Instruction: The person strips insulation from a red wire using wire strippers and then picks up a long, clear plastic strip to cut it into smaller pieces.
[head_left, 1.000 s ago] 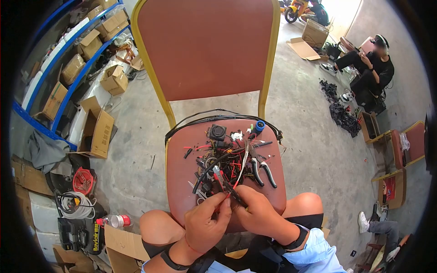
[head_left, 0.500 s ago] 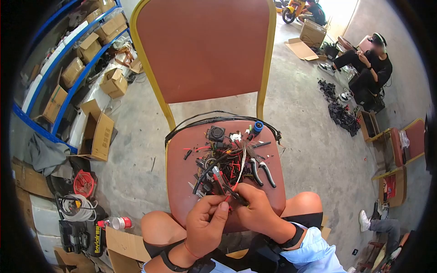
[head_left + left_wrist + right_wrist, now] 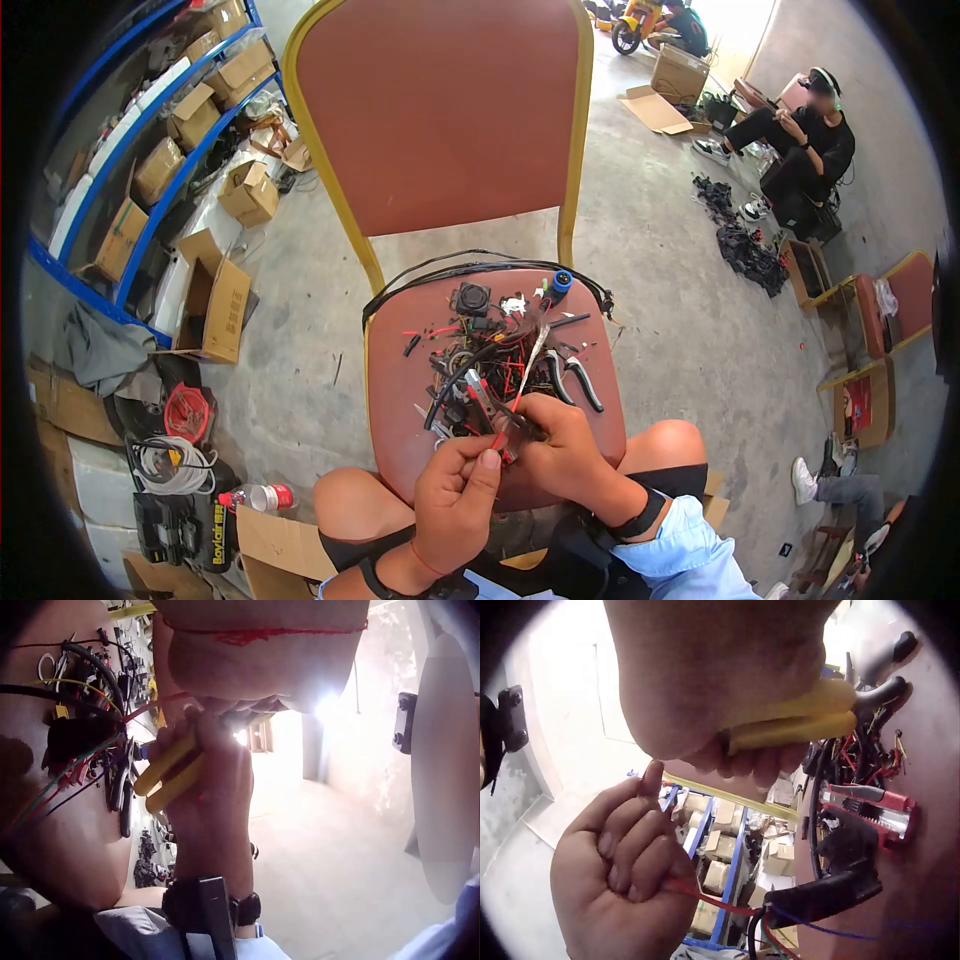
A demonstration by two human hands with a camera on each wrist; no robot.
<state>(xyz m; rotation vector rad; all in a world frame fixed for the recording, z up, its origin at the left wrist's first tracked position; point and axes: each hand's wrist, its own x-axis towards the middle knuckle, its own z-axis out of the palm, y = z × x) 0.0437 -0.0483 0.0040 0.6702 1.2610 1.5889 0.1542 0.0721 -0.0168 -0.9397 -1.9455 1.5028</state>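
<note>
Both hands busy over the wire pile

Currently my left hand [image 3: 455, 500] is curled into a loose fist, fingers pinching a thin red wire [image 3: 709, 900] that runs out of the palm toward the heap. Right hand [image 3: 560, 455] is closed round the yellow-handled cutters [image 3: 795, 720], both handles squeezed together in the grip; the left wrist view shows the same yellow handles crossing the palm. Tool tip sits where the two hands meet, just above the front edge of the chair seat [image 3: 395, 440]; I cannot tell whether the blades touch the wire.

Around: a tangle of black and red wires [image 3: 485, 365] fills the middle of the seat, just beyond my knuckles. A pair of black-handled pliers [image 3: 575, 375] lies to the right of the tangle, a square black part [image 3: 471, 297] and a blue cap [image 3: 562, 281] near the backrest. A red tool [image 3: 866, 806] lies on the seat by a black connector [image 3: 821, 896]. Cardboard boxes [image 3: 220, 305] stand on the floor left; a seated person [image 3: 805, 150] far right.

The red wire looks thin, taut between fist and pile, a blue strand beside it
</note>
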